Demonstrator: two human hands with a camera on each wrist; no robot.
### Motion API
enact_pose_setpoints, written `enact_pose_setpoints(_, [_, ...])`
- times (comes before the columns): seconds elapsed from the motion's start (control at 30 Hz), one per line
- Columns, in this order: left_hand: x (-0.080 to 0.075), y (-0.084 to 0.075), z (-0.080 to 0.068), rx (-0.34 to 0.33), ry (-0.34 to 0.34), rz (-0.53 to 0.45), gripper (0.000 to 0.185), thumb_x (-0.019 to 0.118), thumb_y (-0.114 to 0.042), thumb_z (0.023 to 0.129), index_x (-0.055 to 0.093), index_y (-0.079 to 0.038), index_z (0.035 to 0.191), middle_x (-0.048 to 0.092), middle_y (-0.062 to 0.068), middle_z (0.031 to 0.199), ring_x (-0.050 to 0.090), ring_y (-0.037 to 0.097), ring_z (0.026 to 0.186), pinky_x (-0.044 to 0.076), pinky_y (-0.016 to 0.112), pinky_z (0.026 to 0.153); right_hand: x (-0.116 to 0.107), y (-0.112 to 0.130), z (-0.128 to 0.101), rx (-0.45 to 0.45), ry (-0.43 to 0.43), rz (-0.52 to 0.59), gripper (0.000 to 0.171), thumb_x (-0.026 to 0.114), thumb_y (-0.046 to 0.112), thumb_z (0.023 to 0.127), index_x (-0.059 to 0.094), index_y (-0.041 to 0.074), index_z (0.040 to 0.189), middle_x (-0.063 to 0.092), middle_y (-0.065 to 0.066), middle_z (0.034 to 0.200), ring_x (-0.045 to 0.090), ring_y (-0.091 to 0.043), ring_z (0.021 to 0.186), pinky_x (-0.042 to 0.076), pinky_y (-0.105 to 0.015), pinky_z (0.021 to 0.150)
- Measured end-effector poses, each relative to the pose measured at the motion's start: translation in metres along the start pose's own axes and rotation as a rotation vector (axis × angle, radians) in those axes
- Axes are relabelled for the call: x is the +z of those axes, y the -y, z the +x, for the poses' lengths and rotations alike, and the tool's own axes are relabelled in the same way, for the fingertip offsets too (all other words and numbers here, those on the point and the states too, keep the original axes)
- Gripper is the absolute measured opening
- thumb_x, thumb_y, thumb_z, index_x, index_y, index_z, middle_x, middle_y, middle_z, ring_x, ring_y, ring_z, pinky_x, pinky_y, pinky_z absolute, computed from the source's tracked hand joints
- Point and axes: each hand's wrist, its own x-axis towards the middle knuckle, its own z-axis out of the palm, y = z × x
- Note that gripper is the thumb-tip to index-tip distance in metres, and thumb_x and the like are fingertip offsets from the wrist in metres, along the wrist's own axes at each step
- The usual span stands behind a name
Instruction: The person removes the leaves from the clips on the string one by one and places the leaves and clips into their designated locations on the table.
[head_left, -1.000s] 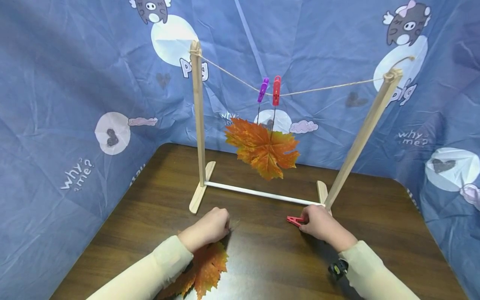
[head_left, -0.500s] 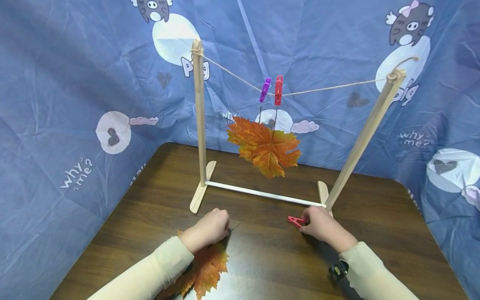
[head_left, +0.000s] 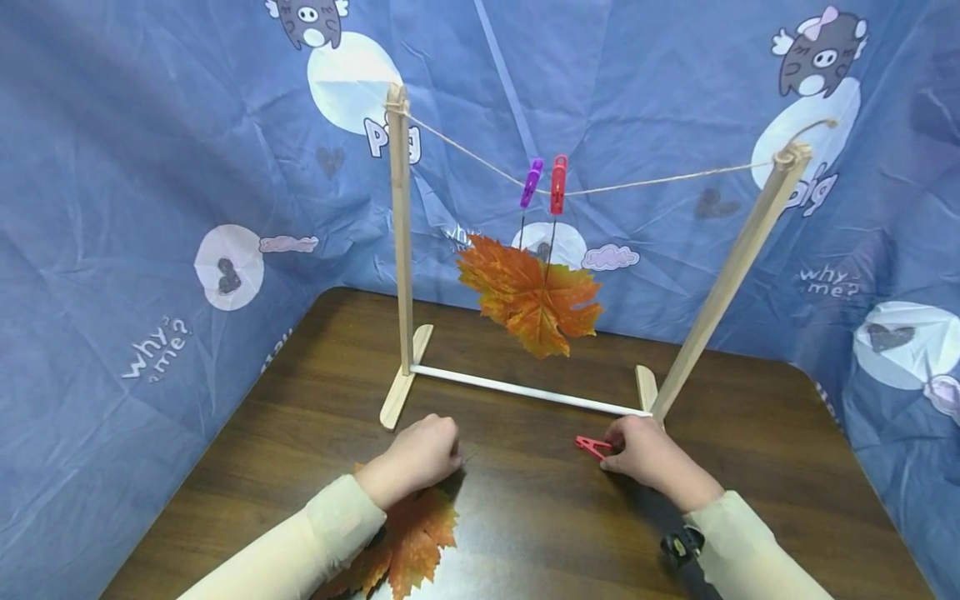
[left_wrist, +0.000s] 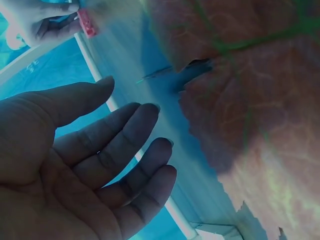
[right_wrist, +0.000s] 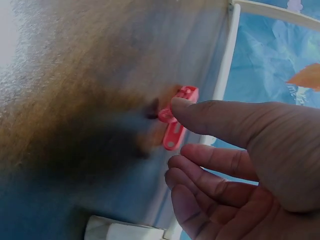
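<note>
My left hand hovers over an orange artificial maple leaf, at the lower left of the head view. In the left wrist view its fingers bend loosely with nothing between them and the thumb, and the leaf's thin stem lies just beyond the fingertips. At the right, near the rack's foot, my right hand pinches a red clothespin by its handle end. The right wrist view shows the thumb against the clothespin; the forefinger's contact is hidden there. Part of the leaf lies under the left sleeve.
A wooden rack with a left post, a right post and a white rod stands on the brown table. Its string carries a purple clothespin and a red one, holding two hanging leaves.
The head view has shifted slightly. Both hands stay nearly in place, and less of the leaf's stem shows past the left hand than half a second ago.
</note>
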Motion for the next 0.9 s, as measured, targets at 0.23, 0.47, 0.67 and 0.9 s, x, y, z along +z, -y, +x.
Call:
enact_pose_setpoints(0.23, [-0.006,-0.001,0.005,0.015,-0.044,-0.011,0.035,0.075,-0.009,0.079,0.052,-0.015,0.053,0.043,-0.008,0.052,0.039,0.012,0.049,0.038,0.035,0.047,-0.014,0.003,-0.004,-0.039,-0.050,0.029,0.032,0.089,0.015,0.077,0.074,-0.003,0.099,0.072,-0.008,0.091,0.068,-0.026,0.086,0.055,-0.048,0.077])
enact_pose_setpoints(0.47, [-0.014,-0.003,0.010,0.061,-0.121,-0.077,0.008,0.076,-0.009,0.083,0.071,-0.003,0.082,0.055,-0.002,0.065,0.049,0.015,0.060,0.044,0.037,0.056,-0.025,0.009,-0.008,-0.064,-0.073,0.056,0.039,0.086,0.015,0.080,0.072,-0.008,0.108,0.072,-0.015,0.097,0.068,-0.031,0.091,0.055,-0.049,0.079])
enact_pose_setpoints(0.67, [-0.023,-0.007,0.011,0.072,-0.167,-0.131,0.018,0.079,-0.007,0.083,0.073,0.006,0.093,0.069,0.011,0.081,0.066,0.025,0.076,0.053,0.043,0.071,-0.033,0.016,-0.010,-0.064,-0.097,0.079,0.044,0.086,0.019,0.082,0.070,-0.008,0.113,0.072,-0.016,0.102,0.068,-0.032,0.096,0.055,-0.048,0.081])
enact_pose_setpoints(0.9, [-0.033,-0.010,0.013,0.058,-0.186,-0.231,0.020,0.079,-0.008,0.084,0.073,0.006,0.097,0.073,0.014,0.088,0.070,0.028,0.083,0.056,0.043,0.075,-0.042,0.021,-0.014,-0.116,-0.176,0.095,0.042,0.086,0.019,0.081,0.072,-0.007,0.112,0.073,-0.013,0.100,0.069,-0.032,0.096,0.054,-0.049,0.083])
